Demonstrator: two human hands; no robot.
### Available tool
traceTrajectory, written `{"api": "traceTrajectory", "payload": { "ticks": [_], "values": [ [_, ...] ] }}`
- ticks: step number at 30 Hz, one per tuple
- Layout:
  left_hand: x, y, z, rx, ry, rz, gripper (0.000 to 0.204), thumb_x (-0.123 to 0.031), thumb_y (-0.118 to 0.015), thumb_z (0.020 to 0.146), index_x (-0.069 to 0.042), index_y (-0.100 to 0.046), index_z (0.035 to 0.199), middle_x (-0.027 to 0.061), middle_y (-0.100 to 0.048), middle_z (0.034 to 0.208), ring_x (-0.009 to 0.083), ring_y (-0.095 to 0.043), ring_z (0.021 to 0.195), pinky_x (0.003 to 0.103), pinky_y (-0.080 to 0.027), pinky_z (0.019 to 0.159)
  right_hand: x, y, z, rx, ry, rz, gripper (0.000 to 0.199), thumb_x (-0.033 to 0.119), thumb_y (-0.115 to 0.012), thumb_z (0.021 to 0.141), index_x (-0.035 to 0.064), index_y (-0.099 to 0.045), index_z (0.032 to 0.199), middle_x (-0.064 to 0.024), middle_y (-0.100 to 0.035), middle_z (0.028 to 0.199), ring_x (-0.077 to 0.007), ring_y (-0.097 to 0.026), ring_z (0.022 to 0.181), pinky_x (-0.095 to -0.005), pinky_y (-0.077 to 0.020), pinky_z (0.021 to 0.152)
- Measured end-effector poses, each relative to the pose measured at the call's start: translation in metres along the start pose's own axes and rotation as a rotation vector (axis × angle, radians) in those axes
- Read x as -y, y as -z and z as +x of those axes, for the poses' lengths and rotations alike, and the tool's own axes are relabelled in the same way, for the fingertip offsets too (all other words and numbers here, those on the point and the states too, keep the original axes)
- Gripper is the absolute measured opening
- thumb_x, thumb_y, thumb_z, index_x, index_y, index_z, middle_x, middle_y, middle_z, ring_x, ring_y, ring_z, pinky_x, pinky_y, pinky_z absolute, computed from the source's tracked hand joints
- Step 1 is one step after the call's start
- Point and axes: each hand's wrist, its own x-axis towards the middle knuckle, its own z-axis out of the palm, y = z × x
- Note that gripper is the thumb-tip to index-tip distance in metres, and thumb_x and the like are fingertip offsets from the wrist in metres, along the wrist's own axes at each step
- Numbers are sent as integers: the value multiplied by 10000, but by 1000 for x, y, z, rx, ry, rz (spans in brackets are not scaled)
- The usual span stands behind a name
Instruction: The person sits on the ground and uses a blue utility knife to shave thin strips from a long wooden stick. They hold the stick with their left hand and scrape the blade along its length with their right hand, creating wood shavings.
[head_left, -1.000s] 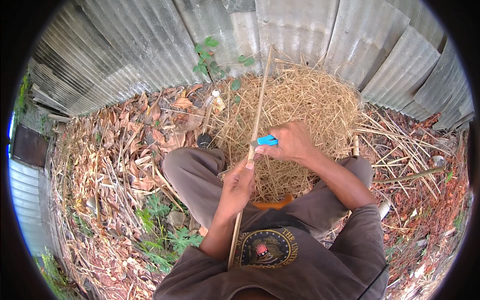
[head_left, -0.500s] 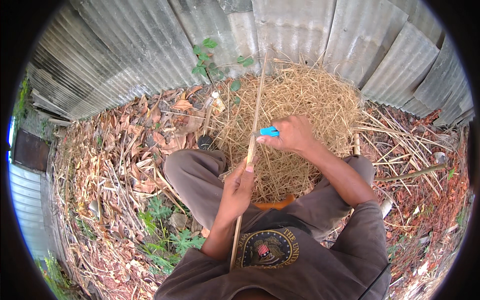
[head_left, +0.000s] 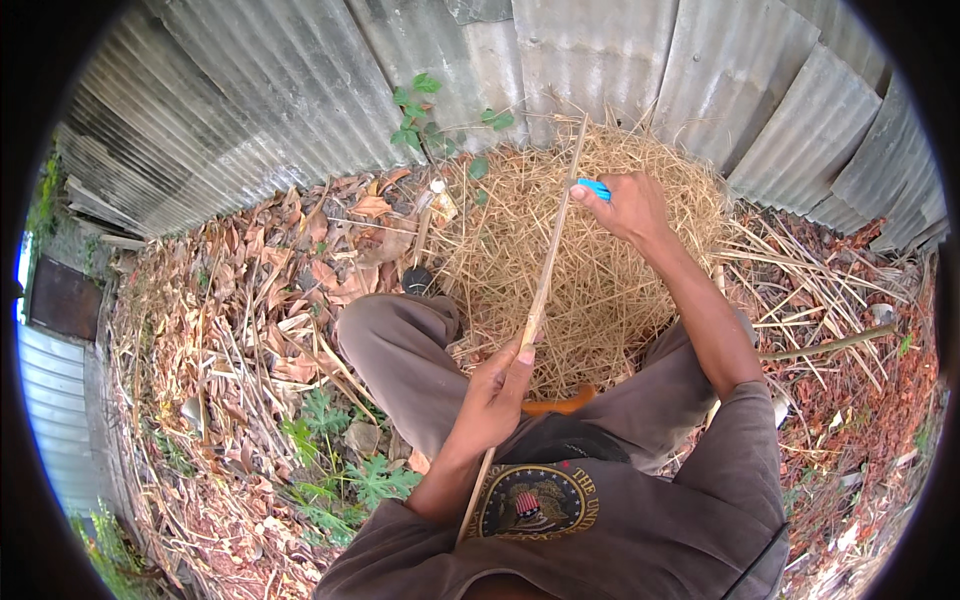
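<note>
A long, thin pale strip (head_left: 550,262), which looks like bamboo, slants from against my shirt up and away over the pile. My left hand (head_left: 495,395) is closed around its lower part, thumb on top. My right hand (head_left: 634,206) grips a blue-handled cutter knife (head_left: 594,189) close to the strip's far end. The thumb of that hand lies against the strip. The blade is mostly hidden at this angle. Beneath the strip spreads a heap of straw-coloured shavings (head_left: 610,290), between and beyond my bent legs.
A corrugated metal fence (head_left: 600,65) curves along the back. Dry leaves (head_left: 270,260) cover the left ground. Split sticks (head_left: 800,290) and a thicker stick (head_left: 835,342) lie at right. A dark-headed tool (head_left: 417,280) rests by my left knee, and an orange object (head_left: 560,403) shows between my legs.
My right hand and the cutter knife have slid up along the strip, away from me. The strip's far end has swung right, and my left hand has shifted slightly right and nearer.
</note>
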Motion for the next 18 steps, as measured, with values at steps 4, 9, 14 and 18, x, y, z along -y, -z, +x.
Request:
{"api": "traceTrajectory", "payload": {
  "ticks": [4,9,14,18],
  "values": [
    [2,5,10,-69,43,-100,400,-254,-441,1032,2,-489,1336,-86,-331,612,1,-287,525,185,-246,466,46,-14,-45,108,242,74,788,814,-447,775,79,-602,538,-97,-500,417,-274,-563,421,-420,-402,403],
    [0,9,12,-97,-1,28,404,-203,-444,1026,-8,-460,1380,-82,-374,687,6,-331,603,185,-292,529,58,-14,-60,153,347,123,784,824,-472,746,80,-613,546,-112,-509,433,-295,-560,422,-428,-411,410],
    [-9,2,14,-115,42,34,388,-218,-440,1030,1,-484,1346,-83,-351,650,9,-304,565,190,-269,499,42,-24,-44,30,397,-13,798,826,-442,764,78,-612,544,-101,-532,452,-284,-567,424,-424,-429,420],
    [-4,-8,-2,23,9,76,382,-230,-431,1034,-2,-491,1336,-90,-327,624,6,-282,532,191,-242,469,-10,7,2,38,-85,8,826,823,-379,803,75,-615,547,-80,-495,425,-259,-559,418,-409,-428,419]
  ]
}}
